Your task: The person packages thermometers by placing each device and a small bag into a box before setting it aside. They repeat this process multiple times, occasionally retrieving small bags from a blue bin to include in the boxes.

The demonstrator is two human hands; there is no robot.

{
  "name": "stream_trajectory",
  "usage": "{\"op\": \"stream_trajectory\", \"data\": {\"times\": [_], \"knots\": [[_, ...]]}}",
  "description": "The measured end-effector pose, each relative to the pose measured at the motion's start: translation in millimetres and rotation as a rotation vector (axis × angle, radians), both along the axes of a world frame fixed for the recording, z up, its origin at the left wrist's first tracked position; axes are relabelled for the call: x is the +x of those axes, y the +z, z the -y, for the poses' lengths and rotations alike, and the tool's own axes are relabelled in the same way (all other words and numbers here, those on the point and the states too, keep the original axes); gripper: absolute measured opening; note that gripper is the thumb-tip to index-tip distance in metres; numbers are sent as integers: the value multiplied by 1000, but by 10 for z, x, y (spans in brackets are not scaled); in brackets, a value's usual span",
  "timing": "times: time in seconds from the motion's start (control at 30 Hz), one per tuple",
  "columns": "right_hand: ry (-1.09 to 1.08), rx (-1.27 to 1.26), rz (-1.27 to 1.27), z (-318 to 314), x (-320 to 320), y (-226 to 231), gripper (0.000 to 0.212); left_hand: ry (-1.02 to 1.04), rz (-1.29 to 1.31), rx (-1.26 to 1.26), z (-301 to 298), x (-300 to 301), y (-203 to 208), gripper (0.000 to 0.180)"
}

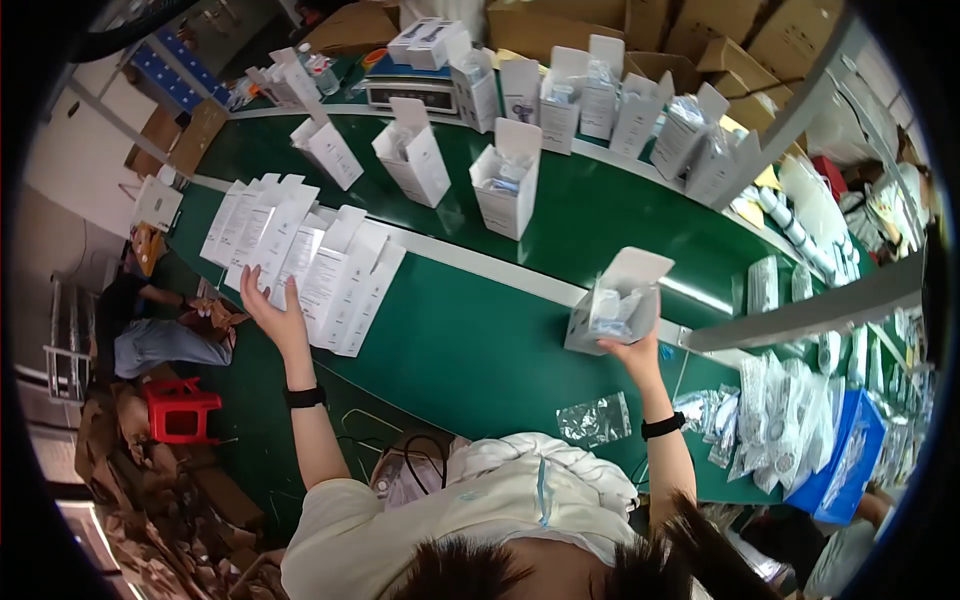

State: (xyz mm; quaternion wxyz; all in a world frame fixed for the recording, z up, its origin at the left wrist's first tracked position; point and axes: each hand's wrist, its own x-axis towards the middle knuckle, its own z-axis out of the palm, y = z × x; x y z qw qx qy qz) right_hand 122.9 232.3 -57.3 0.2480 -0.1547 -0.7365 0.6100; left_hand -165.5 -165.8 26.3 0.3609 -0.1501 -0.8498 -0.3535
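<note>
On the right, my right hand (640, 348) grips the side of an open white carton (592, 325). Its flap stands up, and clear plastic bags with contents I cannot make out fill it. My left hand (275, 318) is over at the left, fingers spread, close to the near side of a tight row of white cartons (318, 290). Whether the fingertips touch these cartons I cannot tell. The row's cartons have raised flaps and printed sides. A flat clear plastic bag (595, 418) lies on the green table (450, 340) below my right hand.
Several open filled cartons (508, 195) stand on the green surface beyond a pale strip. More line the back beside a scale (410, 95). Bagged parts (785, 415) and a blue bin (845, 460) sit right, under a metal post (810, 310). A person (170, 335) is at left, near a red stool (182, 410).
</note>
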Motion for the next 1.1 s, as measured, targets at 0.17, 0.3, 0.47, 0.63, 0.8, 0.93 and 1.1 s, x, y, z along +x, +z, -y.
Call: {"op": "stream_trajectory", "data": {"times": [0.17, 0.3, 0.47, 0.63, 0.8, 0.93, 1.1], "knots": [[-298, 91, -192, -712, -1167, 93, 104, 120, -47, 780, 1031, -262, -248, 43], [-260, 273, -94, -1025, -1635, -251, 105, 230, 67, 962, 1714, -842, -521, 40], [-400, 336, 47, -742, -1413, -510, 96, 173, 483, 989, 2649, -1736, -973, 42], [-598, 113, -69, 428, -1115, -595, 62, 10, 865, 925, 2524, -2569, -1288, 47], [-36, -237, 139, 2005, -1947, -276, 57, -425, 973, 1130, 2580, -2964, -1696, 48], [99, -22, 206, 2397, -2543, 106, 65, -421, 1030, 1158, 2582, -2921, -1811, 46], [-74, 96, 343, 2576, -2608, 178, 77, -395, 1129, 1162, 2564, -2767, -1886, 43]]}}
